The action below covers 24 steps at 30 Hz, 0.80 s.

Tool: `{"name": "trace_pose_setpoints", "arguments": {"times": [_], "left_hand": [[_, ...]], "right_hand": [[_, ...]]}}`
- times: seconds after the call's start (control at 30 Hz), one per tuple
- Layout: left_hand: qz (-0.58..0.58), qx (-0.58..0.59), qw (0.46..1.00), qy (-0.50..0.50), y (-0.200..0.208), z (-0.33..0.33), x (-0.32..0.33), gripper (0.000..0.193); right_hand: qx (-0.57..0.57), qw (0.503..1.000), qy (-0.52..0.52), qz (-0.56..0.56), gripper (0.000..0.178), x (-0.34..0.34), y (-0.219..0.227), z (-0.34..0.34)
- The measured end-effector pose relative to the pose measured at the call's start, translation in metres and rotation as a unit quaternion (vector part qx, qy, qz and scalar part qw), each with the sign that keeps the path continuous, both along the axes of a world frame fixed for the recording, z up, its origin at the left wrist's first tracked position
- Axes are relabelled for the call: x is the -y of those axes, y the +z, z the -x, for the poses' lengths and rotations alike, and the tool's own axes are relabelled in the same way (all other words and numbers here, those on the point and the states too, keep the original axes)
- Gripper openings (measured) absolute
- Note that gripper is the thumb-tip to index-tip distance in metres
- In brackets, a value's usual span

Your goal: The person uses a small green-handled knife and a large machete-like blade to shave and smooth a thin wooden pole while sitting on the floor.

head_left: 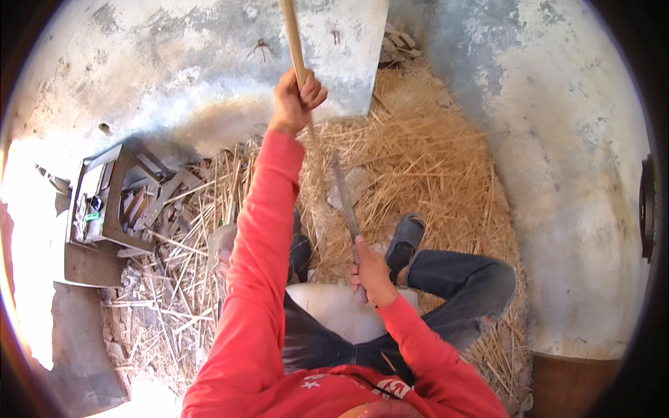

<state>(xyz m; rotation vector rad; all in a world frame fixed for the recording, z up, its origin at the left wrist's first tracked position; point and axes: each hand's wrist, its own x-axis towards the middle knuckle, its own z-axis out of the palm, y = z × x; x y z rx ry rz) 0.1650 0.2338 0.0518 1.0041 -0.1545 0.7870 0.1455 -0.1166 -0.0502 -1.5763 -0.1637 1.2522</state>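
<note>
My left hand [293, 104] is raised far ahead of me, its fingers wrapped round a long pale stick that looks like split bamboo [293, 35]. The stick runs up past the top of the view, and its lower end drops below my fist toward the straw. Nearer to my body, my right hand [371, 273] is closed on the handle of a long knife [344, 194]. The narrow grey blade points away from me, tilted slightly left, with its tip below the stick and apart from my left hand. Between my legs lies a pale, smooth block or sack [324, 306].
Loose straw-like shavings [439, 146] are heaped ahead and to the right. Split sticks [174, 292] litter the floor at left, beside a worn wooden stool [115, 202] with small items on it. Stained plaster walls [571, 174] curve round. My sandalled foot [405, 244] rests near the knife.
</note>
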Motion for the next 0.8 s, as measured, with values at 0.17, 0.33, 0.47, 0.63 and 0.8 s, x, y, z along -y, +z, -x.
{"name": "trace_pose_setpoints", "arguments": {"times": [0.17, 0.33, 0.47, 0.63, 0.8], "left_hand": [[-0.003, -0.034, 0.998, 0.058, 0.01, -0.002, 0.008, 0.055], [0.007, -0.002, 0.992, 0.124, 0.008, -0.015, 0.02, 0.055], [0.013, 0.066, 0.979, 0.193, 0.007, -0.013, 0.021, 0.055], [0.041, 0.044, 0.97, 0.235, 0.008, -0.015, 0.023, 0.049], [0.026, 0.058, 0.96, 0.274, 0.005, -0.018, 0.026, 0.05]], "right_hand": [[0.034, 0.941, -0.194, -0.274, 0.046, -0.019, 0.078, -0.009], [0.122, 0.977, -0.082, -0.155, 0.053, -0.011, -0.022, 0.017], [-0.021, 0.997, -0.047, -0.054, 0.047, -0.002, -0.004, 0.009], [0.042, 0.942, -0.178, -0.282, 0.041, -0.018, 0.064, 0.002], [0.015, 0.994, -0.024, -0.11, 0.045, -0.004, -0.035, 0.022]]}}
